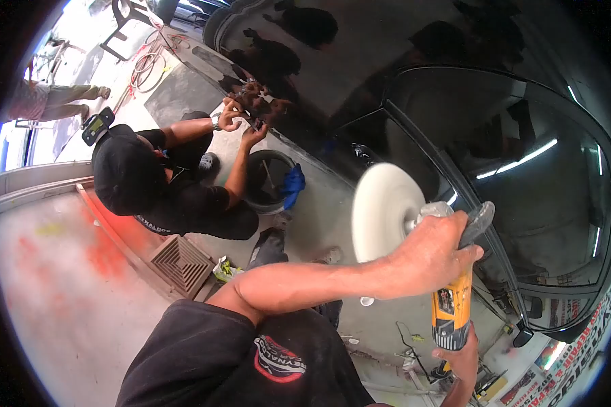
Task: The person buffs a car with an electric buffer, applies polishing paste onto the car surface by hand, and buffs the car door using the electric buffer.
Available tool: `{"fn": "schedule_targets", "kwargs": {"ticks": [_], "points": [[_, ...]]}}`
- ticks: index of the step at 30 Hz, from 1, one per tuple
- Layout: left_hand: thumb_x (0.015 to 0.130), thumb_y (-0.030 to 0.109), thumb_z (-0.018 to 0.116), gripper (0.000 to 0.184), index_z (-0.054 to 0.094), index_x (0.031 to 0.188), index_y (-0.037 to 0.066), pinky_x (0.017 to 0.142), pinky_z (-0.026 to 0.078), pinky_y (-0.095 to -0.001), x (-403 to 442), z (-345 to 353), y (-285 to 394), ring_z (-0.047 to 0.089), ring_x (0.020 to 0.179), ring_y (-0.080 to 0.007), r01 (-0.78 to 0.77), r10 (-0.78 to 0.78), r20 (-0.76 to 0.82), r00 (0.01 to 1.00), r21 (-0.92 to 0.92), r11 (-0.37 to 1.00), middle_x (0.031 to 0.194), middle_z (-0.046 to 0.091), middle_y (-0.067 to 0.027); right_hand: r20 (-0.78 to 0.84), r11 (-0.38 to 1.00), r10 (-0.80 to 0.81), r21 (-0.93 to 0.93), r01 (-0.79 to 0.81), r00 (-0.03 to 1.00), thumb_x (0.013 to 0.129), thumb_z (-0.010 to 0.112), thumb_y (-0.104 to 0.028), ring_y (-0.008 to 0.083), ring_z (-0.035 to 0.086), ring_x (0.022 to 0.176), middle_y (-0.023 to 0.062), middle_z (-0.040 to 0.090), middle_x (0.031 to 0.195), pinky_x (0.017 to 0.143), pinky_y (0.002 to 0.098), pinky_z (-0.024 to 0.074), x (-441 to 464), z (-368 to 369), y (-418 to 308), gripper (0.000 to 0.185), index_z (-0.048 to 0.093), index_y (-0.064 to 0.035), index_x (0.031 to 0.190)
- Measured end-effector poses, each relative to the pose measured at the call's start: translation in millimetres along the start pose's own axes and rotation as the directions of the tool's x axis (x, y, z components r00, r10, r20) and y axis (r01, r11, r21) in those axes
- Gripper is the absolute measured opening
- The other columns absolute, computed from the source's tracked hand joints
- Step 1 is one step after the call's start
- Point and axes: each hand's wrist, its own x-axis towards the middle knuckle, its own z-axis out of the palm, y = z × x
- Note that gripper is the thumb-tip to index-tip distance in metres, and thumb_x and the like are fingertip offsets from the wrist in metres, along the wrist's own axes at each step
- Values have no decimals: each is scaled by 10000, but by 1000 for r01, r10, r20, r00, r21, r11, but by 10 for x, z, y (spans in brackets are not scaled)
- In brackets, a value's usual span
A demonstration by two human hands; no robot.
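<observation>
A yellow and black polisher (pixel 451 305) with a round white buffing pad (pixel 385 210) is held in both my hands beside a glossy black car (pixel 332 74). My left hand (pixel 438 247) wraps round the front of the tool, behind the pad and by its grey handle (pixel 478 222). At the rear end of the body, my right hand (pixel 463 353) is closed on the tool, its fingers partly hidden. The pad's white face looks smeared, and its edge is near the car's side mirror area and window frame (pixel 421 139). I cannot tell whether pad and paint touch.
A co-worker in a black cap (pixel 122 169) crouches at left, both hands at the car's lower side. Near them stand a dark bucket (pixel 261 186) with a blue cloth (pixel 293 184) and a floor grate (pixel 182 264). Hoses (pixel 146 68) and another person's legs (pixel 71 98) are farther off.
</observation>
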Motion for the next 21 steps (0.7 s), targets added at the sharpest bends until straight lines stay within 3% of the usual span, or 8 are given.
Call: {"fn": "schedule_targets", "kwargs": {"ticks": [3,7,11,12,15,16,21], "points": [[912,199,682,282,587,942,-65,627,509,-405,-84,-250,157,653,710,-231,3,0,-43,999,59,998,739,613,-204,36,988,-91,126,85,995,498,968,-170,166,634,994,82,672,1099,910,328,493,156,86,-113,926,501,-1,1280],[915,220,696,291,590,936,-51,615,489,-375,-195,-493,226,605,710,-151,26,-5,-130,991,155,988,735,611,-157,99,993,-102,67,96,990,515,960,-158,185,631,1028,98,665,1115,936,339,488,368,204,-296,926,492,7,1297],[917,217,702,287,587,934,-46,618,483,-372,-266,-533,224,577,695,-152,-10,32,-141,990,155,988,749,614,-134,79,993,-118,17,118,990,507,952,-145,187,629,1026,101,663,1118,925,334,487,375,208,-370,911,498,6,1283],[922,213,694,294,579,939,-57,617,486,-381,-253,-498,194,578,707,-160,34,-25,-105,994,86,996,756,605,-137,68,995,-98,21,97,993,506,950,-141,185,628,1026,100,663,1118,922,334,486,314,170,-325,908,499,4,1280],[934,204,674,289,573,957,-66,611,494,-389,-195,-225,-22,586,702,-172,-58,59,-77,995,7,998,753,595,-147,44,998,-57,-1,57,997,501,946,-134,178,636,1002,92,672,1090,904,334,492,137,30,-132,902,500,7,1273],[943,199,656,287,569,972,-73,616,508,-404,-162,-142,-66,628,705,-222,-69,70,-47,996,23,997,771,613,-176,28,999,-39,-10,39,999,496,948,-133,179,639,994,91,675,1080,899,335,495,42,-23,-82,906,500,8,1271],[940,203,658,298,573,979,-80,626,524,-418,-12,248,-212,671,726,-308,29,-25,66,997,-55,998,798,629,-245,-64,996,73,-47,-76,995,477,953,-112,182,651,958,84,688,1044,879,336,504,-279,-106,49,911,497,6,1258]]}}
